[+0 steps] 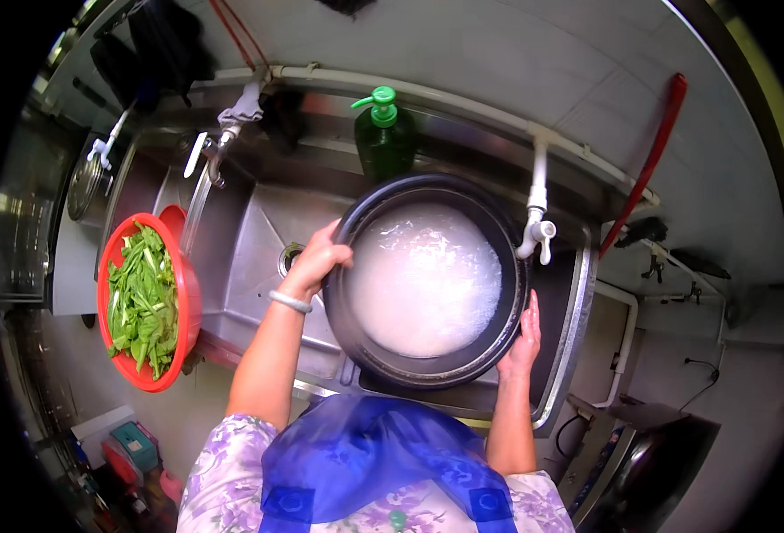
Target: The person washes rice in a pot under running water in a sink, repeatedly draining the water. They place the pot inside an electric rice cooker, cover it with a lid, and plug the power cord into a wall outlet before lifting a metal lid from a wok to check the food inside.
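A round black pot (425,373) fills the middle of the view, over the right part of the stainless steel sink. Cloudy whitish water (425,286) with bubbles at its right side stands inside; what lies under the water cannot be made out. My left hand (315,263), with a pale bangle at the wrist, grips the pot's left rim, thumb on top. Flat against the pot's lower right side lies my right hand (522,340), its fingers pointing up along the wall. Just above the pot's right edge hangs a white plastic tap (537,233).
A red plastic basin (192,313) of leafy greens (144,300) sits at the sink's left end. A green pump bottle (384,136) stands behind the pot. One metal tap (217,156) reaches over the left sink bowl (265,220). A red hose (648,160) hangs at the right wall.
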Action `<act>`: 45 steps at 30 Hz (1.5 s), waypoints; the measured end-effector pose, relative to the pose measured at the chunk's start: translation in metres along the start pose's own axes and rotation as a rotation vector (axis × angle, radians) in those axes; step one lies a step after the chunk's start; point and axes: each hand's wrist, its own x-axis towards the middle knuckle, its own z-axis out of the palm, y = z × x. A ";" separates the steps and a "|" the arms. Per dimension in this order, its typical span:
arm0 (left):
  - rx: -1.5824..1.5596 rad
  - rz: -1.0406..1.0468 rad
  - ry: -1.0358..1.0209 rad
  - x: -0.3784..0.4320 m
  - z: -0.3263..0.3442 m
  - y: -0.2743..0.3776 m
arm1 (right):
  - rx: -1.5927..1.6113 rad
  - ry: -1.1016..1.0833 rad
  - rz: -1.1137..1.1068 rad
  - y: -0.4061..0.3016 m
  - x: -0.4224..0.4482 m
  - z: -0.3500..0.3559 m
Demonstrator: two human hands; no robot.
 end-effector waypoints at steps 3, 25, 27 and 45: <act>-0.091 -0.015 0.030 -0.023 -0.003 -0.004 | 0.040 0.016 0.010 0.003 -0.008 0.002; 0.034 0.107 0.316 -0.194 -0.018 0.048 | 0.165 -0.126 0.284 0.062 -0.078 0.025; 0.065 0.109 0.331 -0.202 -0.015 0.049 | 0.148 -0.136 0.293 0.062 -0.079 0.025; 0.231 0.185 0.265 -0.204 0.024 0.053 | 0.018 -0.082 0.264 0.068 -0.071 0.000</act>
